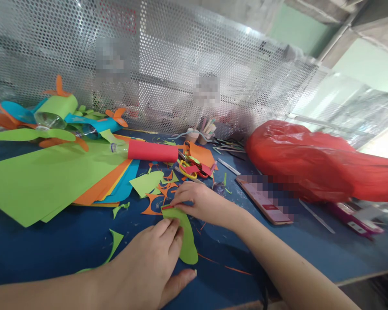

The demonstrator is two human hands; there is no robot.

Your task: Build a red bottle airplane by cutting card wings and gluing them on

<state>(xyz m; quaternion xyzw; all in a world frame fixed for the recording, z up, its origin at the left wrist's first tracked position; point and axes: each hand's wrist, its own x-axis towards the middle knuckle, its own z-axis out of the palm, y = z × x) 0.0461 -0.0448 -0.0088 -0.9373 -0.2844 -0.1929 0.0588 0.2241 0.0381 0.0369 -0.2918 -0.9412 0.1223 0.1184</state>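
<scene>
A green paper cutout with a rounded end (pixel 189 243) lies on the blue table. My left hand (pixel 145 254) rests on its left side, fingertips down on the paper and thumb stretched out apart. At the cutout's far edge is a narrow red strip (pixel 168 207). My right hand (pixel 198 202) has its fingers pinched on this strip, touching the green paper. Beyond my hands lie orange paper scraps (pixel 153 204) and a green offcut (pixel 147 183). A clear bottle wrapped in red paper (pixel 153 151) lies on its side, near scissors with yellow handles (pixel 188 170).
Stacked coloured sheets (pixel 51 181) lie at left, with paper-covered bottle models (pixel 58 107) behind. To the right are a phone (pixel 261 200), a big red plastic bag (pixel 304 159) and a purple box (pixel 352 221). Cups of sticks (pixel 207 131) stand before a perforated metal screen (pixel 181 56).
</scene>
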